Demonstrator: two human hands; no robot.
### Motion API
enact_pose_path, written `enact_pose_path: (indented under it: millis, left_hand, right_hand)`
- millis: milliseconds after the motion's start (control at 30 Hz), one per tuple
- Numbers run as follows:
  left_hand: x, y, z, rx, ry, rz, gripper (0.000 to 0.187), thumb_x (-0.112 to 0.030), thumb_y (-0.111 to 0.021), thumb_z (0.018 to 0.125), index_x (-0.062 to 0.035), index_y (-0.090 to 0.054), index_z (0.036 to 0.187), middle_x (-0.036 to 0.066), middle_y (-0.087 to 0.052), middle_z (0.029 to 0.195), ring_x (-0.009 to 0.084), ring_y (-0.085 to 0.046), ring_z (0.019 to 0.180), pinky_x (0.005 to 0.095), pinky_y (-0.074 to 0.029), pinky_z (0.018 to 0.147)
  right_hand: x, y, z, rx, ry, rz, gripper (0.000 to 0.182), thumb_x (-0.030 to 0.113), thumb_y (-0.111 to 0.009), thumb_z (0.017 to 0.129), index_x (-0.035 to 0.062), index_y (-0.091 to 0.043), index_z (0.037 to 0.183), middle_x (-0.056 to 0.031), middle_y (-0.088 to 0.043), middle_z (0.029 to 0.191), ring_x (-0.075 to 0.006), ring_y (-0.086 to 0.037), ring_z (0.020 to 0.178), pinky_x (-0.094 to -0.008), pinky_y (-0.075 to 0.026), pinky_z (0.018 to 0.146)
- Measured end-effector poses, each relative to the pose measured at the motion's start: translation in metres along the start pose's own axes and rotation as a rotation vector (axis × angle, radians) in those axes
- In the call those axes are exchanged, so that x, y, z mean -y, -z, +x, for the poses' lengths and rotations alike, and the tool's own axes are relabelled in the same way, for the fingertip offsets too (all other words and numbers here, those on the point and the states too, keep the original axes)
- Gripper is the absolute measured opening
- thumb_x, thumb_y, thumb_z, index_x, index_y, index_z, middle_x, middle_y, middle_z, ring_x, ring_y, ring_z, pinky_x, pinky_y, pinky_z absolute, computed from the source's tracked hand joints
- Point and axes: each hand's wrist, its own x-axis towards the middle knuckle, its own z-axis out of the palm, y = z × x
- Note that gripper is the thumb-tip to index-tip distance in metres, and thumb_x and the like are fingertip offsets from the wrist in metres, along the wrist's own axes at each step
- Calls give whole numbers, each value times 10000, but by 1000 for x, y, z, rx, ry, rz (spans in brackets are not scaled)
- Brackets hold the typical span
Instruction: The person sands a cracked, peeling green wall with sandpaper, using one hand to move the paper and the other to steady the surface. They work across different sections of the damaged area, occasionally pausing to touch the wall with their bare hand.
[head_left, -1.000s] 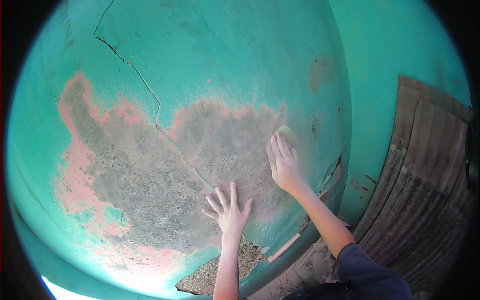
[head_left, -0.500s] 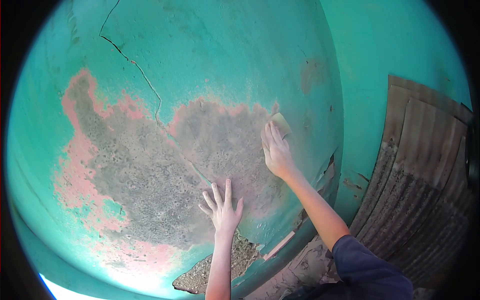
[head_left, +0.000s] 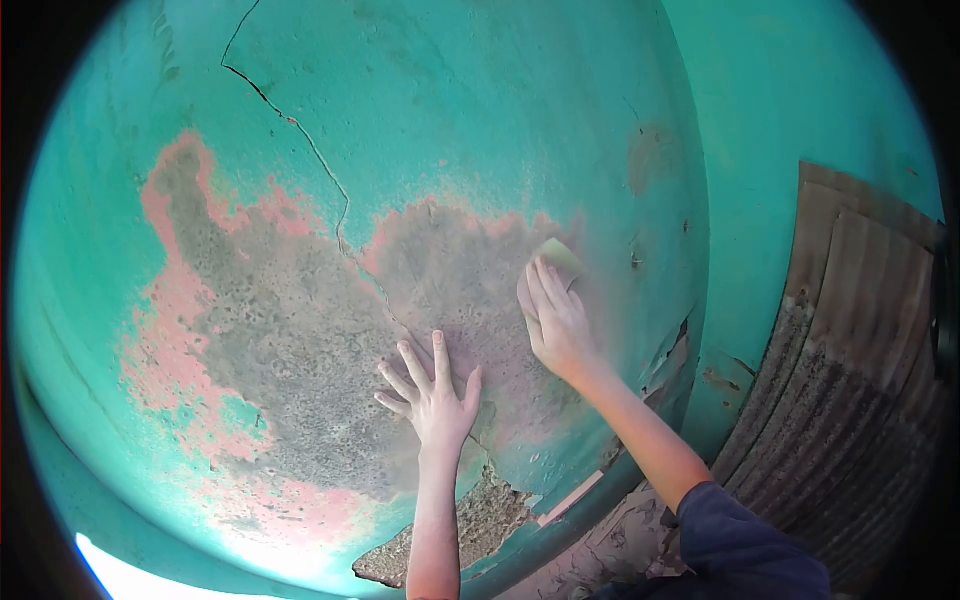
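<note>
A green painted wall [head_left: 480, 110] fills most of the head view. On it lies a large bare grey patch [head_left: 290, 340], edged with pink where the paint is worn off. My left hand [head_left: 437, 400] rests on the lower part of this patch, fingers spread, holding nothing. To its upper right, my right hand [head_left: 558, 320] presses a pale greenish piece of sandpaper [head_left: 563, 257] against the patch's right side. The sheet's upper corner shows beyond my fingertips; the rest is hidden under the hand.
A crack [head_left: 318, 160] runs down the wall into the patch. Below my left hand, a broken hole [head_left: 490, 515] exposes rough material. Rusty corrugated metal sheets [head_left: 870, 300] lean at the right. Peeling paint [head_left: 675, 350] shows near the wall's right edge.
My right hand and the sandpaper have moved slightly down over the patch. My left hand sits a little higher on the wall. The whole view has shifted, with the wall appearing further right.
</note>
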Motion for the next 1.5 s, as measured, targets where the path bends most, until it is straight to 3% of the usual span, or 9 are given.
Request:
enact_pose_path:
  millis: [133,267,400,500,667,833,1067,1267,1500]
  left_hand:
    - [2,-5,0,-29,-17,57,898,-646,-596,917,-280,-217,1645,262,23,1690,585,136,1497,818,68,1073]
    - [-1,-10,0,-79,-26,61,901,-650,-592,918,-277,-214,1645,261,34,1691,580,161,1495,812,89,1072]
    - [-2,-10,0,-95,-19,52,914,-661,-593,913,-266,-215,1646,260,51,1691,570,193,1492,801,122,1071]
    - [1,-11,-1,-105,-30,52,921,-666,-595,910,-261,-217,1645,259,59,1691,566,201,1491,796,134,1069]
    - [-2,-10,0,-111,-31,59,914,-671,-588,914,-263,-220,1644,259,62,1691,566,201,1491,796,134,1068]
    - [-2,-6,0,-40,7,-31,850,-670,-581,919,-308,-278,1625,261,-36,1685,625,109,1478,831,87,1051]
    - [-6,-3,-2,35,17,-29,888,-661,-574,927,-271,-223,1643,282,19,1683,615,133,1481,815,103,1060]
    - [-7,-1,-1,83,31,-54,881,-659,-567,931,-278,-216,1644,279,24,1684,629,116,1476,823,75,1062]
    - [-9,-1,-1,97,42,-35,872,-663,-560,934,-296,-211,1643,276,31,1685,629,126,1475,825,81,1062]
  right_hand:
    - [20,-11,-23,76,-8,-145,746,150,-588,911,31,-302,1589,-154,-312,1648,-355,-359,1487,-647,-314,1118]
    - [33,19,65,-53,80,-203,744,119,-582,903,41,-308,1590,-139,-317,1649,-336,-330,1506,-660,-290,1132]
    - [33,20,65,-47,78,-141,741,108,-592,893,37,-325,1580,-145,-320,1645,-333,-339,1501,-662,-286,1134]
    - [32,13,39,41,79,-208,726,106,-589,896,33,-336,1573,-153,-324,1640,-330,-357,1490,-655,-295,1131]
    - [46,43,90,-12,155,-316,699,81,-568,913,38,-341,1573,-158,-343,1631,-337,-376,1478,-590,-305,1163]
    - [40,21,50,9,169,-210,672,63,-553,918,18,-352,1558,-167,-361,1618,-355,-385,1466,-547,-315,1175]
    - [48,45,93,-40,192,-254,659,44,-533,922,9,-357,1556,-187,-371,1609,-378,-391,1460,-536,-319,1181]
    - [27,18,30,79,229,-218,656,37,-534,911,1,-366,1544,-209,-369,1600,-386,-397,1449,-542,-334,1168]
    - [24,37,94,-65,257,-168,665,40,-538,905,1,-368,1547,-188,-385,1598,-376,-409,1445,-545,-341,1161]
